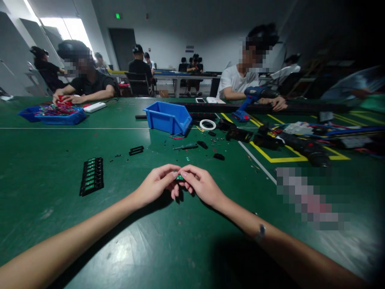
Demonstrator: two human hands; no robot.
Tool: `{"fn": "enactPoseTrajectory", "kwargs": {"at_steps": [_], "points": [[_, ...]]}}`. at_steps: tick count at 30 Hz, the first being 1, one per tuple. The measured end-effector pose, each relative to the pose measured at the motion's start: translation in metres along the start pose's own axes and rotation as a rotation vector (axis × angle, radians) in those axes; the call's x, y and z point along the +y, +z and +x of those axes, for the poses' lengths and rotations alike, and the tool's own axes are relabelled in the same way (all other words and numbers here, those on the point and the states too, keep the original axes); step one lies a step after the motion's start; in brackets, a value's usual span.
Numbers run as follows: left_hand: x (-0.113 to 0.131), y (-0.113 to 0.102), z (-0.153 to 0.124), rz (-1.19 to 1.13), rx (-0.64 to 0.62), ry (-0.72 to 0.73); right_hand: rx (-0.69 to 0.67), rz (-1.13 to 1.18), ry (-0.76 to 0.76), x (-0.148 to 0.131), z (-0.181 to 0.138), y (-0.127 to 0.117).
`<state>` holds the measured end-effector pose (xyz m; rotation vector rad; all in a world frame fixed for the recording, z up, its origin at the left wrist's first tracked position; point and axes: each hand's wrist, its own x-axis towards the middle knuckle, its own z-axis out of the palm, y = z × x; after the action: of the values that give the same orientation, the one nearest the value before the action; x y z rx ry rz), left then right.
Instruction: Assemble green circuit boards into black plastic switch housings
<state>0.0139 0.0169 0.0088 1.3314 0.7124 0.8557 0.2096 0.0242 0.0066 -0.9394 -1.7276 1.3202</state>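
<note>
The fingers of your left hand [158, 180] and right hand [200, 182] pinch a small green piece [179, 177] between them, over the table [135, 241]; they cover most of it, so its full shape is hard to tell. A black-framed row of green parts [92, 176] lies to your left; ahead, a screwdriver [185, 147] lies near a blue bin [164, 118].

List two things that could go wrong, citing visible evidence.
The small green piece could slip, since the left hand and right hand hold it by fingertips; on the green tabletop, it might be hard to spot.
The tiny parts lie loose, so a knock could scatter them.
</note>
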Motion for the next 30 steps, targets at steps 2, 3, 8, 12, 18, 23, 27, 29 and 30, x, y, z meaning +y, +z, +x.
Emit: {"fn": "enactPoseTrajectory", "kwargs": {"at_steps": [2,3,8,12,18,23,27,29,30], "points": [[0.000,0.006,-0.005,-0.001,0.019,0.014,0.018,0.015,-0.008,-0.003,-0.005,0.007],[-0.001,0.009,-0.008,-0.002,0.030,0.022,0.023,0.024,-0.013,-0.003,-0.007,0.010],[-0.008,0.017,-0.016,0.017,0.077,0.044,0.030,0.050,-0.030,-0.001,-0.011,0.023],[-0.015,0.017,-0.018,0.030,0.097,0.045,0.050,0.030,-0.048,0.008,-0.013,0.023],[-0.017,0.016,-0.021,0.065,0.090,0.061,0.052,-0.009,-0.066,0.018,-0.016,0.018],[-0.017,0.016,-0.022,0.079,0.084,0.082,0.050,-0.028,-0.077,0.017,-0.015,0.018],[-0.019,0.014,-0.022,0.078,0.077,0.097,0.052,-0.028,-0.078,0.016,-0.015,0.017],[-0.020,0.014,-0.021,0.071,0.067,0.101,0.054,-0.027,-0.079,0.015,-0.015,0.017],[-0.020,0.013,-0.021,0.066,0.061,0.103,0.055,-0.027,-0.080,0.015,-0.015,0.017]]}}
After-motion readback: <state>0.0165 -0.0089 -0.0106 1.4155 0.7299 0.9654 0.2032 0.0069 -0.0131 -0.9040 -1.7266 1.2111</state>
